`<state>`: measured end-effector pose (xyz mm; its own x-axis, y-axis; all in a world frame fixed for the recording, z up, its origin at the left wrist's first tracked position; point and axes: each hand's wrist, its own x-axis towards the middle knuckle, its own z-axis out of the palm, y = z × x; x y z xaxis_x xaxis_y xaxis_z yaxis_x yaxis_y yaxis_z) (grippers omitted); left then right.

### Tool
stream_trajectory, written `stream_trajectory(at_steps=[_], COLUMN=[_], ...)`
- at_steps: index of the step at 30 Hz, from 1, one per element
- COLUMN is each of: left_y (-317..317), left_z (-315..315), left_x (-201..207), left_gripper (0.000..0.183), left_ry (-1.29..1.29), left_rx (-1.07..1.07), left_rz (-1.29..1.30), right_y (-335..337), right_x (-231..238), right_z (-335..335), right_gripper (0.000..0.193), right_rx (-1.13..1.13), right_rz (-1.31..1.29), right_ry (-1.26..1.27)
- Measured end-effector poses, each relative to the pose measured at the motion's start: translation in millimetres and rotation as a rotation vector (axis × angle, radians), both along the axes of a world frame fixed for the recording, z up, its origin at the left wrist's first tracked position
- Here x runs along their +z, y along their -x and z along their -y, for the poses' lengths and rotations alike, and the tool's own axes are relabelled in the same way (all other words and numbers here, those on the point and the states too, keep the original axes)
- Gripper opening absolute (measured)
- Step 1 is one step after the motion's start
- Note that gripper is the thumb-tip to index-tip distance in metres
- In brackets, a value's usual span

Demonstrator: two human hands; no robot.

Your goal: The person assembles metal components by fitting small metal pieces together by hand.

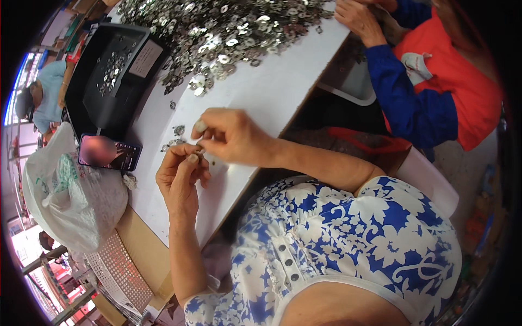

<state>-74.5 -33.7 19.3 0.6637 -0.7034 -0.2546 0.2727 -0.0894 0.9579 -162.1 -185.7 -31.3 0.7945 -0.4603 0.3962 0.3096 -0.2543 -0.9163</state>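
At centre-left, the left hand (180, 173) pinches 1 small metal piece (199, 152); the right hand (235, 136) meets it, its grip impossible to tell. A heap of metal pieces (223, 38) lies on the worktop (285, 81), upper centre.

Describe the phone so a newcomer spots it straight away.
Find the white table, then the black bin along its left. Below that in view, overlapping the white plastic bag, is the phone, distinguished by its lit screen.

White table (283, 79), heaped small metal pieces (223, 32), black bin (119, 103)
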Motion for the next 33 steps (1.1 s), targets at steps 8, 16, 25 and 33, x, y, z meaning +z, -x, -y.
stream_trajectory(at_steps=[8, 16, 25, 33], left_y=[-28, -17, -20, -12], left_z=[-20, -45, -61, -52], left_x=[-8, -14, -29, -15], left_gripper=[0.017, 0.019, 0.011, 0.02], left_ry=[0.1, 0.053, 0.104, 0.21], left_rx=[-0.016, -0.097, -0.125, -0.11], left_rz=[-0.324, -0.364, -0.435, -0.387], right_y=[6, 15, 17, 4], right_x=[16, -8, -3, -3], right_z=[-4, -52, -61, -57], right_gripper=[0.013, 0.026, 0.031, 0.033], right_rx=[0.023, -0.1, 0.044, -0.034], right_rz=[-0.186, 0.04, 0.095, -0.23], right_ry=[-0.529, -0.105, 0.223, 0.509])
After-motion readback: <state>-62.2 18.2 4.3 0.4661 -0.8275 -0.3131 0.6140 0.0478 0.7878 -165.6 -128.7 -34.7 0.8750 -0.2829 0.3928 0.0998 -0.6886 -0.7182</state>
